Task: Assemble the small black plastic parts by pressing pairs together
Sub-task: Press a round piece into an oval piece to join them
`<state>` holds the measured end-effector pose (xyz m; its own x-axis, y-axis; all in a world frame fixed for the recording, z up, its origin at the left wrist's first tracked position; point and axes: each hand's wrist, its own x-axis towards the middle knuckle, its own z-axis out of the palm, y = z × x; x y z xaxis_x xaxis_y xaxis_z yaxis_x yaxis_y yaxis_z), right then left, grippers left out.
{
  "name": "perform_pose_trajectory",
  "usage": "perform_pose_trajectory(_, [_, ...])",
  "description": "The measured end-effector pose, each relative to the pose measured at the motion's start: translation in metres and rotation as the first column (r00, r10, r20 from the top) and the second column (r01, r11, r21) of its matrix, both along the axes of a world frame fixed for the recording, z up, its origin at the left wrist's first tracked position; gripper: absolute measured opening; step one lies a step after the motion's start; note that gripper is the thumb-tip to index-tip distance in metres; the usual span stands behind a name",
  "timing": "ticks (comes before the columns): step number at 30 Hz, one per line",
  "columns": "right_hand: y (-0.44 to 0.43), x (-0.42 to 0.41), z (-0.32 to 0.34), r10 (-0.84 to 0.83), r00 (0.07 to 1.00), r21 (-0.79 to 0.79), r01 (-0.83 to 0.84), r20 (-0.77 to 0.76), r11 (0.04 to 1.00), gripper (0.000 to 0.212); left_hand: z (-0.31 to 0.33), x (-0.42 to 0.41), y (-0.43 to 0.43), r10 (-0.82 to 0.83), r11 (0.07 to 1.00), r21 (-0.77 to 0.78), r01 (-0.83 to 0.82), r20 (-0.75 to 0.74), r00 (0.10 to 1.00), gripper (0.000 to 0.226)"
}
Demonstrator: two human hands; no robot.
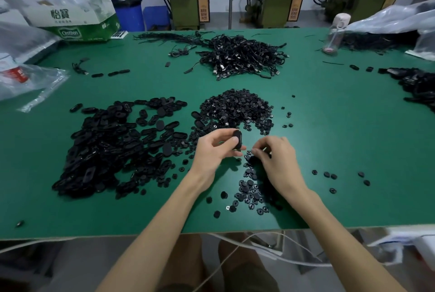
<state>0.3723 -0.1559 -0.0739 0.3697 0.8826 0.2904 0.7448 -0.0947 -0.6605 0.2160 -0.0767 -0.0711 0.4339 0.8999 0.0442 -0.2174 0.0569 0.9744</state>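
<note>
The person's left hand (215,150) is raised just above the green table (329,141), its thumb and fingers pinching an oval black part (237,139) held upright on its edge. The right hand (275,158) sits just beside it, lower, with its fingers curled down and bunched together over a few small round black parts (250,159) lying on the table; whether the fingertips actually grip one cannot be told. Left of the hands spreads a wide heap of oval parts (106,145), and straight beyond them a mound of round parts (235,109). More round pieces lie scattered (249,194) between the forearms, near the table's front edge. Farther back rests a tangled pile of black cables (240,56). A green-and-white cardboard box (75,22) stands at the far left corner, and a clear bottle (335,32) at the far right.
</note>
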Motion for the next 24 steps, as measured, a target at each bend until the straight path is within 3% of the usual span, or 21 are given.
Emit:
perform_pose_trajectory(6, [-0.003, 0.003, -0.002, 0.039, 0.952, 0.193, 0.021, -0.302, 0.981, 0.009, -0.006, 0.003, -0.003, -0.013, 0.998, 0.069, 0.017, -0.047, 0.999, 0.028])
perform_pose_trajectory(12, [-0.012, 0.013, 0.000, 0.117, 0.780, 0.244, 0.047, -0.614, 0.969, 0.016, -0.006, 0.003, -0.007, -0.056, 0.992, 0.110, 0.067, -0.098, 0.994, 0.030])
perform_pose_trajectory(24, [-0.013, 0.011, 0.002, 0.255, 0.730, 0.280, -0.091, -0.634, 0.956, 0.026, -0.004, 0.001, -0.009, -0.089, 0.986, 0.129, 0.102, -0.101, 0.991, 0.025])
